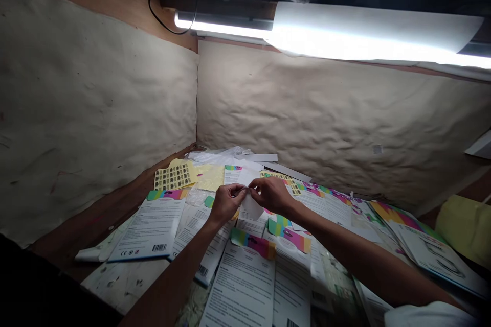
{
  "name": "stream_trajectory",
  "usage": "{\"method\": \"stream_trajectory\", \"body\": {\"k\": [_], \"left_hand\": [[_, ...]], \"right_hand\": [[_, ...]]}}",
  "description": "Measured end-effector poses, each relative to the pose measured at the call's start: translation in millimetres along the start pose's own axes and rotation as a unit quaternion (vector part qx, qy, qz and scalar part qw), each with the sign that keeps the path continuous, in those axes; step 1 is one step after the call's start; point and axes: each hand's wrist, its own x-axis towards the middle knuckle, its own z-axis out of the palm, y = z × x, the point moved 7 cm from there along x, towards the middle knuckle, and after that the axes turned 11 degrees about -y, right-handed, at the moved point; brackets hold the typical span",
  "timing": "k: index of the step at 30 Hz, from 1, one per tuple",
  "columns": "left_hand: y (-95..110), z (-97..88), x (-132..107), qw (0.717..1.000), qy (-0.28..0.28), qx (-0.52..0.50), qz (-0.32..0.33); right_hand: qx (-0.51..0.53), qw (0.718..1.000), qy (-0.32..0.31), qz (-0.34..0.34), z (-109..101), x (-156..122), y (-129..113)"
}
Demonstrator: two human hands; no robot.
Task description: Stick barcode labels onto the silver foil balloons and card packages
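Both hands meet over the middle of the table, fingertips pinched close together. Between them hangs a thin, pale, see-through sheet; whether it is paper or plastic I cannot tell. My left hand is closed on its top edge from the left. From the right, my right hand pinches the same edge, with its fingers bent. Below lie several printed cards with rainbow-coloured tops, among them a near card and a left card with a barcode.
Yellow sticker sheets lie at the back left, near clear plastic wrapping. White strips rest by the back wall. More cards are stacked at the right, beside a yellow object. A tube light hangs above.
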Motion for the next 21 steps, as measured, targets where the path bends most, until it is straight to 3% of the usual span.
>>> {"method": "stream_trajectory", "body": {"k": [6, 11, 14, 16, 18, 21], "left_hand": [[-2.6, 1.4, 0.7, 0.999, -0.013, 0.030, 0.002], [-3.6, 5.8, 3.0, 0.998, -0.021, 0.056, -0.002], [-7.0, -5.7, 5.2, 0.996, 0.002, 0.081, -0.022], [-6.8, -29.1, 4.8, 0.991, 0.056, 0.110, -0.046], [-1.4, -61.4, 0.3, 0.976, 0.147, 0.142, -0.072], [24.6, -97.3, -15.2, 0.920, 0.313, 0.229, -0.056]], "right_hand": [[0.053, 0.998, -0.019, -0.004, 3.4, -2.6, 5.8], [0.118, 0.992, 0.016, 0.030, 1.4, -1.2, 15.2], [0.180, 0.982, 0.033, 0.049, -1.9, 1.8, 26.2], [0.195, 0.978, 0.046, 0.060, -6.2, 1.9, 32.5], [0.206, 0.973, 0.083, 0.062, -14.3, -1.5, 34.8], [0.201, 0.962, 0.185, 0.015, -32.5, -13.5, 22.8]]}}
